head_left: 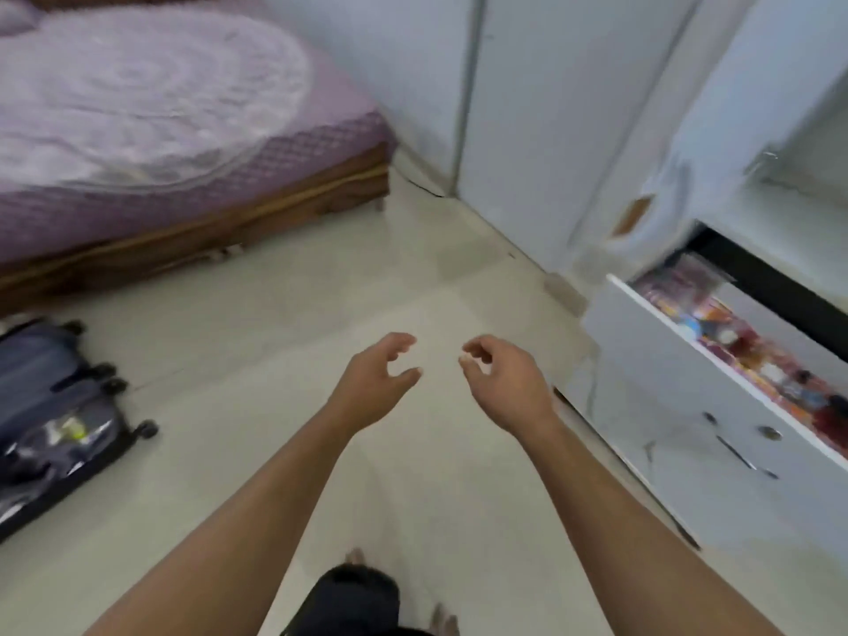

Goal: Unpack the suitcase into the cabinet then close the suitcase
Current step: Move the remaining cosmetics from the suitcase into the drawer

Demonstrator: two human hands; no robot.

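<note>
On the floor, suitcase (pixel 55 420) lies open, wheels rightward.

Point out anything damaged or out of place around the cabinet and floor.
The cabinet door has a chipped patch near its lower edge, baring brown board. The drawer below stands pulled out, crammed with colourful items. The suitcase lies open on the floor.

Legible text: none for you to log. The colourful printed packets (pixel 752 355) in the open white cabinet drawer (pixel 679 383) carry markings, but blur leaves them unreadable; the dark blue fabric suitcase (pixel 50 406) shows you no readable label.
</note>
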